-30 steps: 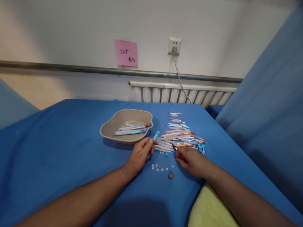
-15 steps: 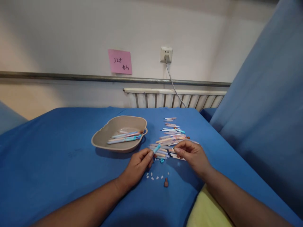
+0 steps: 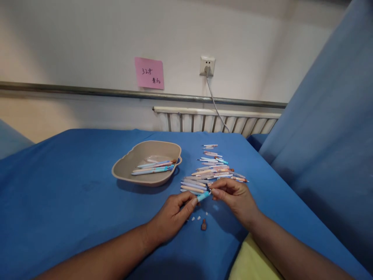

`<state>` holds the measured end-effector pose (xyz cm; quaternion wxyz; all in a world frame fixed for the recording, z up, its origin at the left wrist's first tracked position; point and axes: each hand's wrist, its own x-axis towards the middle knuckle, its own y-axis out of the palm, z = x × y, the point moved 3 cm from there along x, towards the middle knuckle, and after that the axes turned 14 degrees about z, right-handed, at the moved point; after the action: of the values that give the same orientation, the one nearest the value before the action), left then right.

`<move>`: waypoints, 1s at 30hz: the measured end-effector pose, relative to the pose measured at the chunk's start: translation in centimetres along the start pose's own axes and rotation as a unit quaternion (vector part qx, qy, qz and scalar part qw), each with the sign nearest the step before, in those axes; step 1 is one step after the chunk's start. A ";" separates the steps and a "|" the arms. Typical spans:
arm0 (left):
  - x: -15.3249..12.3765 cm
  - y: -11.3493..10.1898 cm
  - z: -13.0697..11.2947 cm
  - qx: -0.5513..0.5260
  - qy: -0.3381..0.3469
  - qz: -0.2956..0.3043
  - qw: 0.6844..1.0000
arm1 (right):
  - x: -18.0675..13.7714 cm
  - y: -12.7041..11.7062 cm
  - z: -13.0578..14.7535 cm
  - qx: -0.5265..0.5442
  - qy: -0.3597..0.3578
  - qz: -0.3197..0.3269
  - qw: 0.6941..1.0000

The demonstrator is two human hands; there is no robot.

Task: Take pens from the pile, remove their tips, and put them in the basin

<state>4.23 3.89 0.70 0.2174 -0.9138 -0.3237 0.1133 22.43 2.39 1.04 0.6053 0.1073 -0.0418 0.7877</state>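
My left hand is closed around a turquoise pen barrel, its end pointing up and to the right. At that end the fingertips of my right hand are pinched together. What they grip is small and mostly hidden; a whitish bit shows there. Just beyond both hands lies a spread of pens and pen parts. On the blue cloth nearer me are a small brown pen piece and a few tiny white pieces, some covered by my left hand.
A beige tray with several assembled pens in it stands left of the spread. Thin refills lie at the back of the blue cloth. Something yellow is at the front, below my right forearm. A blue curtain hangs at right.
My left hand has moved the turquoise barrel right and toward me, up against my right fingertips. My right hand has shifted slightly left. The view has tilted a little.
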 end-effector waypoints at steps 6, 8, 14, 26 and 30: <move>-0.2 0.1 -0.3 -0.013 0.005 0.004 1.000 | -0.3 0.3 0.7 -0.108 -0.062 0.006 0.992; -0.2 0.1 -0.3 -0.025 0.004 0.000 1.000 | -0.4 0.3 0.8 -0.143 -0.079 0.012 0.987; 0.0 0.3 0.2 -0.083 -0.005 -0.006 0.997 | -0.4 0.4 1.0 -0.188 -0.116 0.032 0.975; 0.1 0.3 0.6 -0.142 -0.019 -0.006 0.990 | -0.9 0.7 1.6 -0.284 -0.160 0.019 0.945; 0.1 0.4 0.6 -0.124 -0.008 0.003 0.992 | -0.8 0.7 1.5 -0.252 -0.132 0.019 0.959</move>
<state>4.28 3.87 -0.06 0.0995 -0.9337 -0.3343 0.0807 22.11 1.12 2.33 0.5866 0.0534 -0.3201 0.7420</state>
